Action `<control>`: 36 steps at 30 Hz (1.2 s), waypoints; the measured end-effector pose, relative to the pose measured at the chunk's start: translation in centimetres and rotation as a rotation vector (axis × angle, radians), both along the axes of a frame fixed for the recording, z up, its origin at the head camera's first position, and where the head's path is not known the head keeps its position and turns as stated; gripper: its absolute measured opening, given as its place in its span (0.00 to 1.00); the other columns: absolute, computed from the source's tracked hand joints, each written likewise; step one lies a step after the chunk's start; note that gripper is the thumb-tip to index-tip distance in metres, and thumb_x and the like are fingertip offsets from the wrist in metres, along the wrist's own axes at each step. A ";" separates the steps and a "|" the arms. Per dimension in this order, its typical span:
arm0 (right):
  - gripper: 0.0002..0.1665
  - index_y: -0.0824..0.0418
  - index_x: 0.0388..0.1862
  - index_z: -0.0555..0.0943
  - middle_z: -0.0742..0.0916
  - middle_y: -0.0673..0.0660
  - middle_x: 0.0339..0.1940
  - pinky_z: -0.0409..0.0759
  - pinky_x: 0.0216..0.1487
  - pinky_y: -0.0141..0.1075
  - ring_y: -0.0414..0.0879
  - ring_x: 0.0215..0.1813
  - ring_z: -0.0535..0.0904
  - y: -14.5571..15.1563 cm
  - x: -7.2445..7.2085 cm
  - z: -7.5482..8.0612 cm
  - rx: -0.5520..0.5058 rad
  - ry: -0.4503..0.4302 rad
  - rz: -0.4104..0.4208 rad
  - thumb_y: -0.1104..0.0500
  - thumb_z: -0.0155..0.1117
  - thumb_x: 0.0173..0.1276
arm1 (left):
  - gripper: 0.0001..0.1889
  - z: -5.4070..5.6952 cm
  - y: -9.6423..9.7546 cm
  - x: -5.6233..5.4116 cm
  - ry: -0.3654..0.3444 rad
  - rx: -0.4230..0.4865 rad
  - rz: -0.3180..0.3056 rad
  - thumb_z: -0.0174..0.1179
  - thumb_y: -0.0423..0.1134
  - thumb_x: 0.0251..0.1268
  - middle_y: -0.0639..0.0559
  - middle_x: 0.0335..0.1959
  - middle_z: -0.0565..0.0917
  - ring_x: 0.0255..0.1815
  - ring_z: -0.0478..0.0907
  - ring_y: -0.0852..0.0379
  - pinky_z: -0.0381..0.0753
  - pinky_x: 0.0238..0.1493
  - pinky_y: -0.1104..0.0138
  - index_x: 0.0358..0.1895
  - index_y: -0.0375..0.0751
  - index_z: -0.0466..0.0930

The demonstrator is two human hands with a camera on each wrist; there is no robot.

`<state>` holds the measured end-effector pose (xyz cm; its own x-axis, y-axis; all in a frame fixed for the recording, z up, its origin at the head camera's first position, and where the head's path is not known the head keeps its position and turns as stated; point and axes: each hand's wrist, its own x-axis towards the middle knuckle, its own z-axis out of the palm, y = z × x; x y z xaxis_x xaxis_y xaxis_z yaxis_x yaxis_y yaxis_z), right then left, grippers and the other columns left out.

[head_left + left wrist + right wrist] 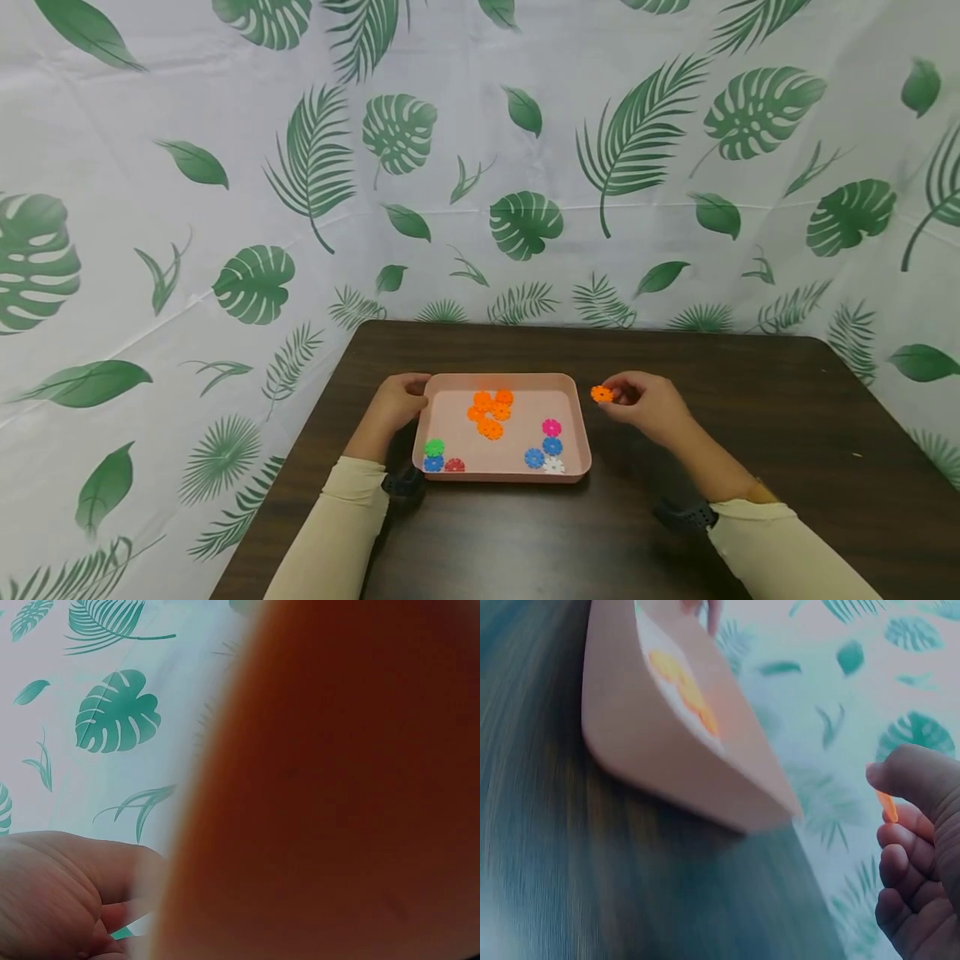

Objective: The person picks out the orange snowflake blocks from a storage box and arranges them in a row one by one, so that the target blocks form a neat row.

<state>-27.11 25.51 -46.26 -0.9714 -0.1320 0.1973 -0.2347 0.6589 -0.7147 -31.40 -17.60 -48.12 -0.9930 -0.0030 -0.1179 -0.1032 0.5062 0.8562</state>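
A pink rectangular tray (498, 479) stands on the dark table, its left rim gripped by my left hand (393, 410). Between thumb and fingers, my right hand (651, 406) pinches an orange notched plastic disc (602, 394) just beyond the tray's right side; the right wrist view shows this disc (887, 805) edge-on. Several orange discs (491, 429) lie grouped in the tray's middle. At the front left corner sit a green disc (435, 447), a blue one and a red one. Pink, blue and white discs (553, 465) lie toward the right. A blurred brown surface covers most of the left wrist view.
The dark wood table (510, 550) extends around the tray on all sides. A white cloth with green leaf prints (465, 167) hangs behind it and along the left. Dark wrist bands (686, 515) are worn on both wrists.
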 end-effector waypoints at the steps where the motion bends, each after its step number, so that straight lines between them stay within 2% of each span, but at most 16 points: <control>1: 0.19 0.63 0.49 0.87 0.85 0.55 0.35 0.80 0.34 0.33 0.49 0.37 0.78 0.7 0.1 -0.2 0.007 -0.007 -0.017 0.57 0.79 0.61 | 0.26 0.0 0.0 0.0 0.001 -0.003 0.002 0.65 0.28 0.62 0.33 0.54 0.85 0.42 0.87 0.45 0.88 0.48 0.51 0.66 0.36 0.81; 6: 0.19 0.64 0.51 0.87 0.87 0.56 0.38 0.80 0.35 0.32 0.49 0.38 0.78 3.8 0.7 -1.1 0.049 -0.021 -0.079 0.57 0.78 0.63 | 0.26 0.2 -0.2 -0.1 0.002 -0.001 0.000 0.65 0.28 0.62 0.33 0.54 0.85 0.42 0.87 0.45 0.88 0.48 0.51 0.66 0.36 0.80; 15: 0.20 0.63 0.51 0.87 0.87 0.55 0.39 0.77 0.33 0.34 0.47 0.38 0.77 7.0 1.5 -3.3 0.120 -0.061 -0.115 0.55 0.77 0.64 | 0.26 0.3 -0.3 -0.7 0.021 0.002 -0.010 0.64 0.28 0.62 0.32 0.54 0.85 0.43 0.87 0.44 0.88 0.46 0.52 0.66 0.35 0.80; 18: 0.20 0.63 0.51 0.87 0.87 0.55 0.41 0.78 0.38 0.37 0.48 0.40 0.78 7.4 1.5 -3.9 0.150 -0.054 -0.118 0.55 0.77 0.63 | 0.26 0.4 -0.3 -0.7 0.019 0.002 -0.011 0.64 0.28 0.63 0.31 0.54 0.85 0.43 0.87 0.44 0.89 0.46 0.52 0.67 0.34 0.80; 24: 0.19 0.61 0.49 0.89 0.88 0.55 0.43 0.79 0.51 0.53 0.54 0.48 0.81 7.7 1.6 -4.7 0.178 -0.017 -0.094 0.54 0.78 0.62 | 0.26 0.4 -0.2 -0.6 -0.004 -0.005 0.001 0.65 0.28 0.63 0.33 0.55 0.85 0.44 0.87 0.44 0.88 0.48 0.51 0.67 0.37 0.80; 28: 0.18 0.59 0.49 0.89 0.87 0.52 0.40 0.78 0.50 0.53 0.52 0.46 0.80 7.8 1.8 -4.9 0.208 0.001 -0.079 0.53 0.79 0.62 | 0.26 0.3 0.0 -0.6 -0.013 -0.007 0.007 0.65 0.29 0.64 0.33 0.56 0.85 0.45 0.87 0.44 0.87 0.50 0.51 0.67 0.38 0.80; 32: 0.19 0.56 0.49 0.90 0.84 0.49 0.37 0.70 0.47 0.48 0.48 0.41 0.77 7.8 2.0 -5.2 0.240 -0.004 -0.080 0.49 0.78 0.62 | 0.26 0.2 0.0 -0.5 -0.022 -0.008 0.014 0.65 0.29 0.64 0.34 0.56 0.85 0.46 0.87 0.43 0.87 0.51 0.51 0.67 0.39 0.80; 36: 0.20 0.54 0.48 0.91 0.82 0.49 0.36 0.60 0.46 0.52 0.47 0.39 0.75 7.7 2.2 -5.4 0.259 -0.010 -0.080 0.45 0.79 0.62 | 0.26 0.0 -0.1 -0.5 -0.027 -0.017 0.013 0.66 0.30 0.64 0.34 0.56 0.85 0.45 0.87 0.44 0.87 0.51 0.51 0.67 0.39 0.80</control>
<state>-24.92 33.19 -51.71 -0.9826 -0.0995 0.1570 -0.1681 0.8360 -0.5224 -31.91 -17.67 -48.15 -0.9893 -0.0178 -0.1445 -0.1326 0.5195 0.8441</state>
